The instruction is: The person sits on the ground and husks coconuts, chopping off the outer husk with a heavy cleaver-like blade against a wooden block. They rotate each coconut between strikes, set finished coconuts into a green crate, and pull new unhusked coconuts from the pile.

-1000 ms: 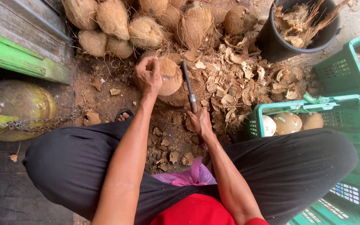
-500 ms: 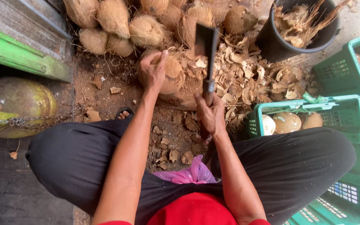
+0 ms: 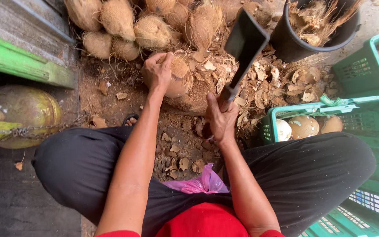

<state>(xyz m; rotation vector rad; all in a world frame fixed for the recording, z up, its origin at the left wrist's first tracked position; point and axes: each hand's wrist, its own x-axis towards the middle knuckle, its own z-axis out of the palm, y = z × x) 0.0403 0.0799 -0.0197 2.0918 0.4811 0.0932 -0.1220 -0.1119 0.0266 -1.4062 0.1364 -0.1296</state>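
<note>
My left hand (image 3: 156, 70) grips the top of a brown coconut (image 3: 179, 82) that rests on the dirt between my knees. My right hand (image 3: 221, 117) is closed round the handle of a cleaver (image 3: 243, 46), whose dark broad blade is raised and tilted up to the right, above and to the right of the coconut. Blade and coconut are apart. I sit with both legs in black trousers spread wide.
A heap of husked coconuts (image 3: 123, 22) lies at the top. Shell chips (image 3: 281, 90) litter the ground. A black bucket (image 3: 314, 28) of husk stands top right. A green crate (image 3: 376, 175) holds peeled coconuts (image 3: 303, 126). A yellow-green gas cylinder (image 3: 18, 112) lies left.
My right hand has lifted the cleaver from low beside the coconut to high above it. My left hand has stayed on the coconut.
</note>
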